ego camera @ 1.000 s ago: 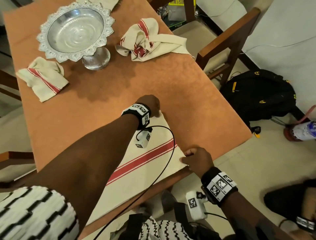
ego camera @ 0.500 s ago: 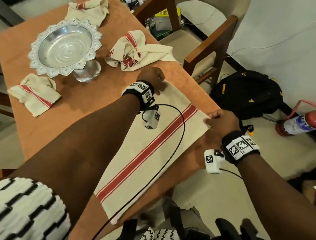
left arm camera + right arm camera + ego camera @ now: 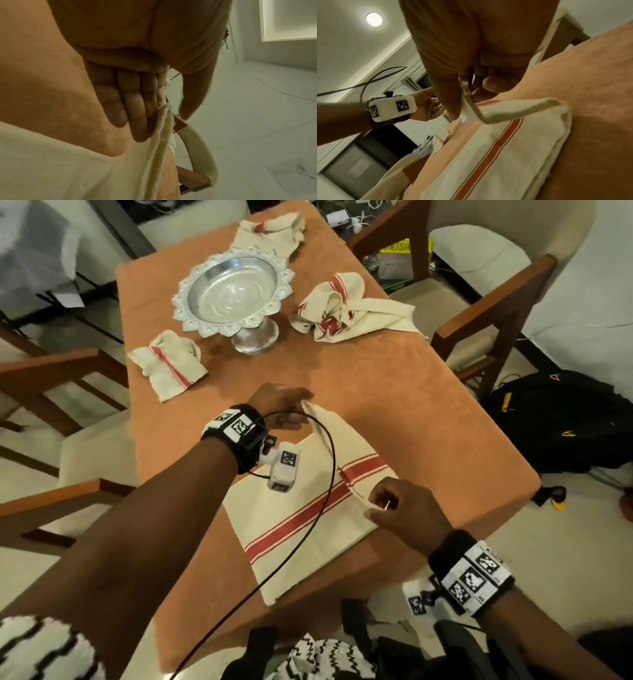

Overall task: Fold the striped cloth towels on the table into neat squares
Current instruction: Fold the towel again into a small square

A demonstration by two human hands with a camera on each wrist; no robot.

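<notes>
head view: a cream towel (image 3: pixel 308 529) with red stripes lies flat on the near part of the orange table (image 3: pixel 428 412), its near end reaching the table edge. the left hand (image 3: pixel 281 409) pinches the towel's far corner between thumb and fingers and holds it raised off the table. the right hand (image 3: pixel 407 515) pinches the other far corner at the towel's right edge, also raised, so the far end curls up over the part lying flat.

left wrist view: the cream hem runs between the thumb and the straight fingers (image 3: pixel 137 121) of the left hand.

right wrist view: the corner is pressed between thumb and forefinger, and the cloth bends down from them to the flat part.

farther along the table stand a silver footed bowl (image 3: pixel 233 292), a folded striped towel (image 3: pixel 168 364) to its left, a crumpled striped towel (image 3: pixel 346 306) to its right, and another crumpled towel (image 3: pixel 270 231) behind it. wooden chairs (image 3: pixel 493 313) flank the table; a black backpack (image 3: pixel 561 422) lies on the floor to the right.
</notes>
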